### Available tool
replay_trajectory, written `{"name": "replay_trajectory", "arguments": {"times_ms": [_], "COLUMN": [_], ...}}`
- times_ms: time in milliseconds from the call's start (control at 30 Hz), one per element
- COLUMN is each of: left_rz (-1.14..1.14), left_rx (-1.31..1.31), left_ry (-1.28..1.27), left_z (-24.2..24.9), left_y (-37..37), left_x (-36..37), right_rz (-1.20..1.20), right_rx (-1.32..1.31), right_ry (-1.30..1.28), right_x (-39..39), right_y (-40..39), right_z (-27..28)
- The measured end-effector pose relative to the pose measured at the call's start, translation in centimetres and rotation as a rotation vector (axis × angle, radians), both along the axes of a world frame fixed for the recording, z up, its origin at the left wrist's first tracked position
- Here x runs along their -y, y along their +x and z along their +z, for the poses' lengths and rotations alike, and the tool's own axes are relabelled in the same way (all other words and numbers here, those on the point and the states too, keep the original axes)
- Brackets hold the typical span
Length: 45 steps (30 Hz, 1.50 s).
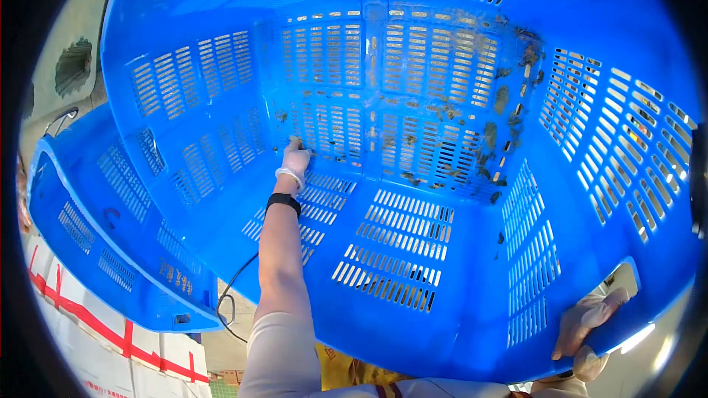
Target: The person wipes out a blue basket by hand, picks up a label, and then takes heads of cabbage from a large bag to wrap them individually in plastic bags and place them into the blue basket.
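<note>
A large blue plastic basket (420, 184) with slotted walls is tipped so that its inside faces me. Dark brown dirt (490, 136) clings to its far panel, thickest toward the right corner. My left hand (296, 159), in a thin pale glove with a black band on the wrist, reaches deep inside to the lower left of that panel. Its fingers are curled together against the plastic; whatever they may hold is too small to make out. My right hand (590, 320), also gloved, is wrapped round the basket's rim by the handle opening at lower right.
A second blue basket (140, 250) stands close by on the left. Below it are white cartons (96, 346) with red tape. A dark cable (230, 295) hangs beside my left arm. Something yellow (339, 368) lies under the basket near my body.
</note>
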<state>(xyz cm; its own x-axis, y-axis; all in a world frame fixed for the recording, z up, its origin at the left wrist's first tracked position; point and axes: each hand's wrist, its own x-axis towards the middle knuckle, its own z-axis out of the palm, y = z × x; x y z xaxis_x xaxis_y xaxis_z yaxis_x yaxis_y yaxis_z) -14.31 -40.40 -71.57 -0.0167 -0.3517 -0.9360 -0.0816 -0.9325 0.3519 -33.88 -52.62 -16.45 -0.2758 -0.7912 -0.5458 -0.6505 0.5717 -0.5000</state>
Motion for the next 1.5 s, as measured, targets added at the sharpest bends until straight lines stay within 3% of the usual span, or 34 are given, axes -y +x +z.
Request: {"name": "replay_trajectory", "arguments": {"times_ms": [67,133,167,200,233,267,300,333,400,433,467,500,533,567,600,633,667,767,833,900,967,1067,1133,1167,1267,1300,1400,1433,1467,1500], "left_rz": [0.069,0.052,-0.057,-0.057,0.004,0.060,0.203,0.204,0.000,-0.091,-0.113,-0.123,-0.041,0.005,-0.115,-0.194,-0.215,-0.131,-0.103,0.074,0.112,0.136,0.128,0.150,0.015,0.025,-0.141,-0.009,0.126,0.121], "left_rx": [-0.142,0.071,0.542,0.535,0.193,-0.146,-0.413,-0.400,-0.399,-0.225,0.045,0.317,0.317,0.344,0.327,0.398,0.456,0.434,0.549,0.564,0.605,0.738,0.739,0.706,0.601,0.550,0.516,0.434,0.348,0.354], "left_ry": [0.138,-0.135,-0.070,-0.072,-0.002,0.076,0.310,0.307,0.349,0.309,0.155,-0.004,-0.118,-0.177,-0.126,-0.055,-0.210,-0.291,-0.313,-0.415,-0.349,-0.161,-0.094,-0.094,0.054,0.071,-0.021,-0.014,-0.003,0.006], "left_z": [-4.6,-8.2,-6.9,-5.8,-4.9,-3.3,0.9,3.1,6.6,5.6,6.1,6.7,6.3,9.0,11.0,15.3,20.5,26.8,32.1,33.6,39.3,40.1,40.2,38.8,40.1,39.0,43.1,43.6,44.0,44.7], "left_y": [0.2,-0.5,-1.7,-2.0,-1.9,-1.3,-0.5,0.2,1.4,2.9,4.2,5.7,7.7,9.4,11.7,13.3,14.7,20.8,25.1,28.6,29.9,30.8,30.3,30.3,27.8,27.2,24.5,24.3,24.4,24.7], "left_x": [-2.9,-5.5,-4.6,-3.4,-2.6,-2.0,-0.3,0.5,2.1,1.4,0.9,-0.4,-2.2,-2.4,-2.6,-1.9,-1.6,-6.9,-10.1,-15.1,-17.0,-22.6,-27.1,-29.5,-31.0,-32.2,-29.6,-29.6,-30.0,-30.4], "right_rz": [-0.006,-0.005,-0.006,-0.004,-0.003,-0.011,-0.018,-0.030,-0.087,-0.097,-0.228,-0.130,-0.237,-0.253,-0.229,-0.218,-0.218,-0.084,0.009,0.085,0.154,0.243,0.419,0.567,0.732,0.781,0.876,0.880,0.873,0.878], "right_rx": [0.000,-0.001,-0.004,-0.007,-0.011,-0.016,-0.023,-0.029,-0.020,0.302,0.229,0.321,0.459,0.460,0.393,0.413,0.491,0.538,0.554,0.474,0.346,0.128,-0.096,-0.239,-0.426,-0.440,-0.409,-0.406,-0.398,-0.333], "right_ry": [-0.011,-0.014,-0.017,-0.018,-0.017,-0.018,-0.022,-0.033,-0.056,-0.075,-0.098,-0.069,-0.012,0.025,0.152,0.111,0.092,0.002,-0.018,-0.112,-0.157,-0.240,-0.446,-0.611,-0.637,-0.614,-0.369,-0.183,-0.177,-0.168], "right_x": [-0.3,-0.4,-0.5,-0.4,-0.4,-0.5,-0.5,-0.6,-0.5,-0.2,-0.3,-0.3,0.2,1.1,3.4,4.5,5.2,6.1,9.2,9.5,11.0,12.2,10.7,9.5,3.8,2.0,-2.5,-3.6,-4.4,-4.9], "right_y": [0.1,0.0,0.1,0.1,0.1,0.2,0.2,0.2,0.6,0.4,1.7,1.1,1.0,1.4,1.7,1.8,1.3,-0.1,1.8,2.6,2.3,4.4,6.9,7.2,10.9,11.9,11.9,11.7,11.7,11.6], "right_z": [0.2,0.4,0.6,0.7,0.9,1.0,1.2,1.4,1.3,0.8,0.8,1.0,1.6,2.2,2.8,2.8,2.8,2.5,6.0,9.5,14.1,18.7,20.0,18.2,12.4,10.1,-1.4,-5.7,-8.0,-9.6]}}
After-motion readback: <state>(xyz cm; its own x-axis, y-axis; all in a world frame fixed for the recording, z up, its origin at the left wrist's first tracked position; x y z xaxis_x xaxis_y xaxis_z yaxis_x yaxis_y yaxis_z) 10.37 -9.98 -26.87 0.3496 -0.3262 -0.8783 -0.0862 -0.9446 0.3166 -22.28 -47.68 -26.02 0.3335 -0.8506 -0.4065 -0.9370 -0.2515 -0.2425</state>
